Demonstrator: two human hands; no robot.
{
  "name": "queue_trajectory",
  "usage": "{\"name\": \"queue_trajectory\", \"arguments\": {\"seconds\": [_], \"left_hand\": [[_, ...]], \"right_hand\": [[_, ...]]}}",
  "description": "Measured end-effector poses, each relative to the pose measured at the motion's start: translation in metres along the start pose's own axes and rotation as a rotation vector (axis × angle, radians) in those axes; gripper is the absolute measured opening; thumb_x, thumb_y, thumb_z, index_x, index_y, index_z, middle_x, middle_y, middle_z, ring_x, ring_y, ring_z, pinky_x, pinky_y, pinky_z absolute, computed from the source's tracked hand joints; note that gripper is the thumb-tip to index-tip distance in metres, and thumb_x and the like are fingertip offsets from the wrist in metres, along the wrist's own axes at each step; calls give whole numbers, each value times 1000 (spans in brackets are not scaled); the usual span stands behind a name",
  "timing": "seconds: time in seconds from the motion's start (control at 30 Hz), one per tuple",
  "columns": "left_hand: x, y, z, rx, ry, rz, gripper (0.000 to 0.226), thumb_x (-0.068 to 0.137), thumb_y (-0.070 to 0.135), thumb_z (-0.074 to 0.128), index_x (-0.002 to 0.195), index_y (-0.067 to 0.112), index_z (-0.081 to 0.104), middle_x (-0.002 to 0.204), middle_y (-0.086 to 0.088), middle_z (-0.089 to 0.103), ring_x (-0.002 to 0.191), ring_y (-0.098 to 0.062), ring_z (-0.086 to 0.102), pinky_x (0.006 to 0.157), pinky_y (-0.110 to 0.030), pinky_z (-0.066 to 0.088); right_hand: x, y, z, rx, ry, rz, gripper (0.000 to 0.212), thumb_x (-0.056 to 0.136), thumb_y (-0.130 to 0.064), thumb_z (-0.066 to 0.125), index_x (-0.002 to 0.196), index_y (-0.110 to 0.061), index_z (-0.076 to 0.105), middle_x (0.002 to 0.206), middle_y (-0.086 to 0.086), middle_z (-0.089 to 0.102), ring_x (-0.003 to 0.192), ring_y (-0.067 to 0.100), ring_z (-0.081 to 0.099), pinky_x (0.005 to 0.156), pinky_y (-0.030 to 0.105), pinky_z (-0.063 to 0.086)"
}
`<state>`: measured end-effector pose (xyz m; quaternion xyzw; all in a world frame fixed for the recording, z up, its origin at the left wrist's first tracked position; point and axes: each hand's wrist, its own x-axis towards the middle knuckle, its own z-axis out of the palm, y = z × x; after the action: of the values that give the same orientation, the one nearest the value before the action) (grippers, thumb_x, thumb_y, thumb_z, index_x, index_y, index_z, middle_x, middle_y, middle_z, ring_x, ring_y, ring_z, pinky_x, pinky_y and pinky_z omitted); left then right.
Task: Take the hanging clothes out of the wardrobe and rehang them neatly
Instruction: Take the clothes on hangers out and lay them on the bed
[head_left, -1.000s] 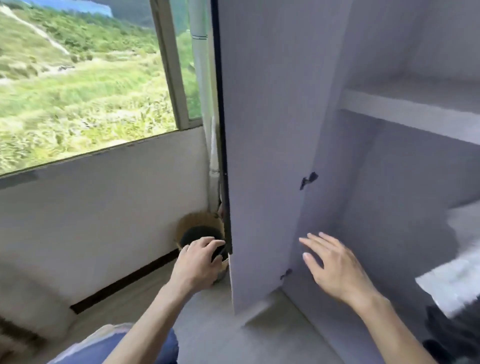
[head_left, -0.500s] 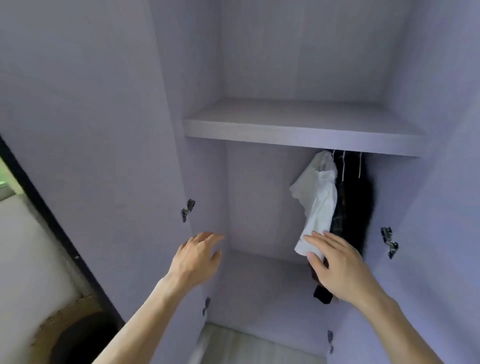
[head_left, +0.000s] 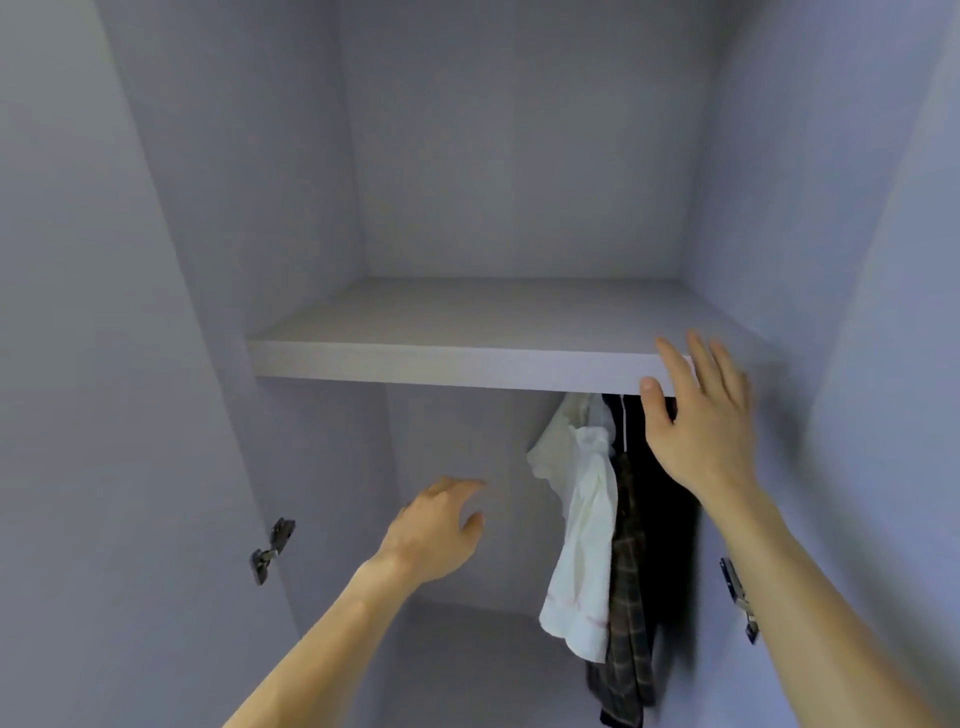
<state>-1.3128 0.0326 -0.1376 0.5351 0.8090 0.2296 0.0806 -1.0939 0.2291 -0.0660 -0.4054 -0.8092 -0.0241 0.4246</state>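
The pale lilac wardrobe stands open in front of me. Under its shelf (head_left: 441, 366), at the right, hang a crumpled white garment (head_left: 584, 525), a dark plaid garment (head_left: 628, 587) and a black garment (head_left: 670, 509). My right hand (head_left: 701, 421) is raised with fingers straight at the shelf's front edge, in front of the top of the black garment, holding nothing. My left hand (head_left: 434, 530) hovers lower in the wardrobe's opening, left of the white garment, fingers loosely bent and empty. The rail and the hanger tops are hidden behind the shelf edge.
The left door (head_left: 78, 415) is swung open, with a metal hinge (head_left: 270, 551) on the left side. Another hinge (head_left: 737, 597) sits on the right wall. The upper compartment above the shelf holds nothing visible.
My view has swung from the window and floor up into the wardrobe. My right hand rose from the white garment's hem to the shelf edge. My left hand stays low and empty.
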Motion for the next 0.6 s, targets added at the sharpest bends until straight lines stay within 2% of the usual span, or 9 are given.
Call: {"name": "queue_trajectory", "arguments": {"seconds": [0.1,0.23,0.3,0.4,0.47,0.6], "left_hand": [[39,8,20,-47,-27,-9,46,100,36,47,146,37,42,152,7,41,134,-19,47,109,-38,43],[91,20,61,-168,-77,-49,47,100,40,46,147,37,39,147,5,45,128,-18,51,104,-35,45],[114,28,85,-267,-117,-85,50,100,45,46,148,38,33,148,2,43,133,-18,47,107,-36,43],[146,44,118,-405,-165,-123,59,99,49,48,151,35,24,150,-4,41,137,-20,43,109,-34,41],[165,60,136,-496,-181,-181,69,97,52,51,154,30,20,152,-5,37,140,-23,41,108,-33,40],[198,94,165,-579,-135,-246,79,96,54,53,156,23,11,154,-9,32,138,-28,42,108,-36,38]], "right_hand": [[34,28,35,-96,-8,23,53,101,-49,23,149,-35,39,162,3,28,152,24,11,121,53,4],[44,62,82,-164,219,-102,41,101,-34,42,139,-26,55,149,6,46,143,28,34,119,60,12],[48,70,96,-153,309,-130,41,99,-32,45,139,-27,55,148,6,48,142,28,35,119,60,9],[54,75,111,-183,386,-155,42,100,-35,38,140,-30,50,148,6,47,143,27,32,119,59,5],[57,78,118,-209,431,-170,42,102,-37,33,140,-31,48,148,6,48,143,26,31,119,59,6],[61,82,127,-232,509,-208,41,101,-35,36,141,-31,47,147,5,48,143,26,32,118,59,10]]}}
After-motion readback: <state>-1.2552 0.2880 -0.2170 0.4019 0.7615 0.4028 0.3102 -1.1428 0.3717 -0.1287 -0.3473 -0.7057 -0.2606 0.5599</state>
